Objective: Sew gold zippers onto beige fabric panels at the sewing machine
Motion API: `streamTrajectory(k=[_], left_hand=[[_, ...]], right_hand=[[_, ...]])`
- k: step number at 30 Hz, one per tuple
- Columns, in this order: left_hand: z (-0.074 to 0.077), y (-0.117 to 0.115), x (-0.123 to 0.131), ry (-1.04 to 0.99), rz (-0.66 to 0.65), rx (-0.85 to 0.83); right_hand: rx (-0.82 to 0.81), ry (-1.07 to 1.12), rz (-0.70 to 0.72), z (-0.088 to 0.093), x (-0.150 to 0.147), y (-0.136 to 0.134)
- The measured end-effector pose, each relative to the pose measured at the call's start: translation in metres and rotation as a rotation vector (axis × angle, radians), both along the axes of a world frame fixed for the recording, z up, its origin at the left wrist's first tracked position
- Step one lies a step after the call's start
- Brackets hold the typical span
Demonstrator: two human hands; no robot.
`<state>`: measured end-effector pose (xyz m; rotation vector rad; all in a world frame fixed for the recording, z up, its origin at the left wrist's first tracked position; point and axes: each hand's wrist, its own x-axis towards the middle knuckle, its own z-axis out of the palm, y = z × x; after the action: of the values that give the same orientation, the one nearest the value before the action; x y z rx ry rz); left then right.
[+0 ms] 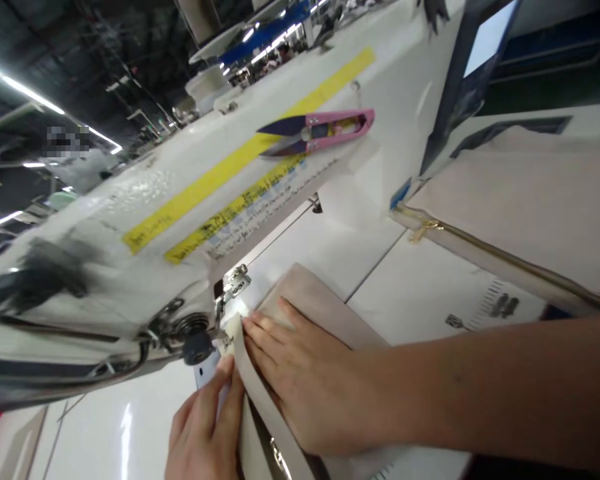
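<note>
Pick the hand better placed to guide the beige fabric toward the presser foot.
Probably the right hand: it lies flat on the beige fabric, fingertips beside the presser foot; the left hand pinches the folded edge.

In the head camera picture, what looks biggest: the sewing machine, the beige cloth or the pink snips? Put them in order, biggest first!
1. White sewing machine
2. Beige cloth: it is near the camera and partly hidden, so its true size is unsure.
3. Pink-handled thread snips
</note>
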<state>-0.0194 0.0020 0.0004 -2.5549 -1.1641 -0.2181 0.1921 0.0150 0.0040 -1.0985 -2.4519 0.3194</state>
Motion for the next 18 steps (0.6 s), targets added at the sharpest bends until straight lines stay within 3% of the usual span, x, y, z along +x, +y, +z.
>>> streamTrajectory(k=[7,13,18], left_hand=[[0.003,-0.009,0.009,0.017,0.054,-0.005],[-0.012,-0.012,0.023,-0.121,0.076,0.102],[-0.016,-0.011,0.027,-0.171,0.080,0.168]], right_hand=[[0.054,-0.020,0.025,-0.006,-0.002,-0.005],[0.208,-0.006,-0.013,-0.018,-0.005,-0.007],[0.209,-0.032,-0.007,-0.019,-0.003,-0.008]])
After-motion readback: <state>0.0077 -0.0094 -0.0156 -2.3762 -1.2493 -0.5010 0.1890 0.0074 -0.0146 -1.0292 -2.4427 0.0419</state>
